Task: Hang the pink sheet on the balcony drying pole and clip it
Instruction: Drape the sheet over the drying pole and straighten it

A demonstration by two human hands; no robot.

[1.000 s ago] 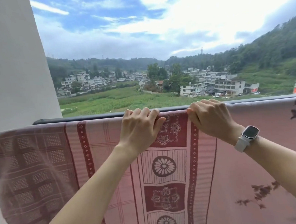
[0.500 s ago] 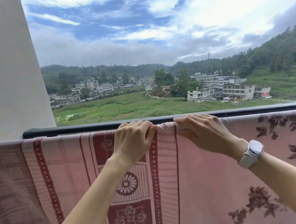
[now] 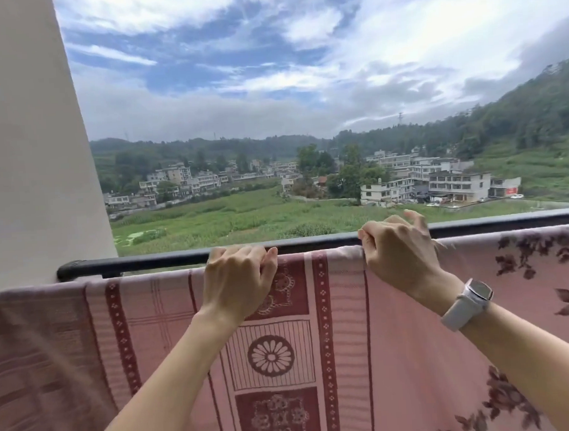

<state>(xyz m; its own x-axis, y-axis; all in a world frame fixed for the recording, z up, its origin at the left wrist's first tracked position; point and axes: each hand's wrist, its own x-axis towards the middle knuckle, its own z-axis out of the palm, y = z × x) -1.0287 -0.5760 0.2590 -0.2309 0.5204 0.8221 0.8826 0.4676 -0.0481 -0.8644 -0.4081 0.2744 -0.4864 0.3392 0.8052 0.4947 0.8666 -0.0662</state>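
Beyond the balcony, green fields, pale village buildings and wooded hills are lying under a cloudy blue sky, with a cream wall [image 3: 25, 146] rising at the left. Just this side of the dark drying pole [image 3: 153, 262], the pink sheet [image 3: 399, 357] is hanging across the whole view. The left hand [image 3: 238, 280] is gripping its top edge with fingers curled over. The right hand [image 3: 399, 255], a white smartwatch [image 3: 467, 304] on its wrist, is pinching the edge nearby, its outer fingers lifting loose.
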